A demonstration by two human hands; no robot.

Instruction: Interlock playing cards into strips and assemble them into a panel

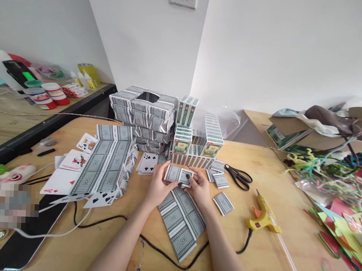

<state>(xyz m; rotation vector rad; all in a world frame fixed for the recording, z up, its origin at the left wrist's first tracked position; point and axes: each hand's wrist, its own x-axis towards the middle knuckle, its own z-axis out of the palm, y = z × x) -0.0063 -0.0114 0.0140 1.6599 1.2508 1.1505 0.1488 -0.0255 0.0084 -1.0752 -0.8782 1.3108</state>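
Just below the centre of the frame, your two hands hold a small piece of joined playing cards (178, 175), face down, its backs printed in a fine green-grey lattice with white borders. Your left hand (159, 185) closes its grip on the piece's left edge, thumb on top; your right hand (200, 186) pinches the right edge, fingers curled (a dark nail shows on the card). Both forearms enter from the bottom edge and converge over the wooden bench (285, 220). Directly beneath the hands lies a flat mat of cards (181, 221), same back pattern, rectangular and glossy. To the right rest black scissors (238, 176) and a yellow glue gun (263, 217). Above centre stands a box-like card structure (144, 112).
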